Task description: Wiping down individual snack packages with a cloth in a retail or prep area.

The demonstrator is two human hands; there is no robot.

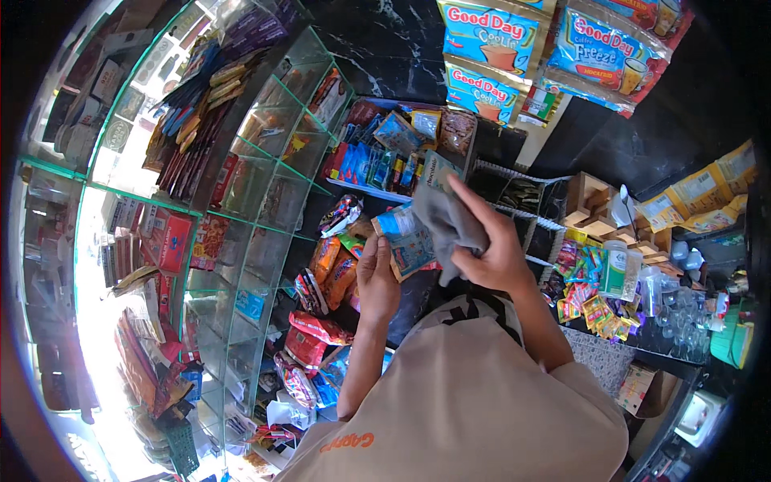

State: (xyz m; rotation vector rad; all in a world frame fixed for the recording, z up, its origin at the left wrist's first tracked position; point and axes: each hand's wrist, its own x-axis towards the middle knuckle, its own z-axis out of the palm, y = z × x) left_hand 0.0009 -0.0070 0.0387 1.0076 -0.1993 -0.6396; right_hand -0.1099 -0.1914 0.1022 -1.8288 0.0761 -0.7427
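Observation:
Closed on the lower left edge of a blue sachet pack (pixel 412 247) is my left hand (pixel 379 283), its thumb lying along the front. My right hand (pixel 499 251) grips a grey cloth (pixel 451 223), with the index finger stretched over it. The cloth hangs close to the pack's right side; whether it touches the pack I cannot tell. Just beyond both hands stands a tray (pixel 365 186) filled with blue and other coloured packets. Orange snack packs (pixel 331 265) lie to the left of my left hand.
Green-edged glass shelves (pixel 261 185) with packets line the left. Strips of blue sachets (pixel 491 36) hang at the top. To the right are a wire rack (pixel 526 197), wooden boxes (pixel 589 197), a white-lidded jar (pixel 614 269) and small colourful sachets (pixel 602 313). Red packs (pixel 309 341) lie lower left.

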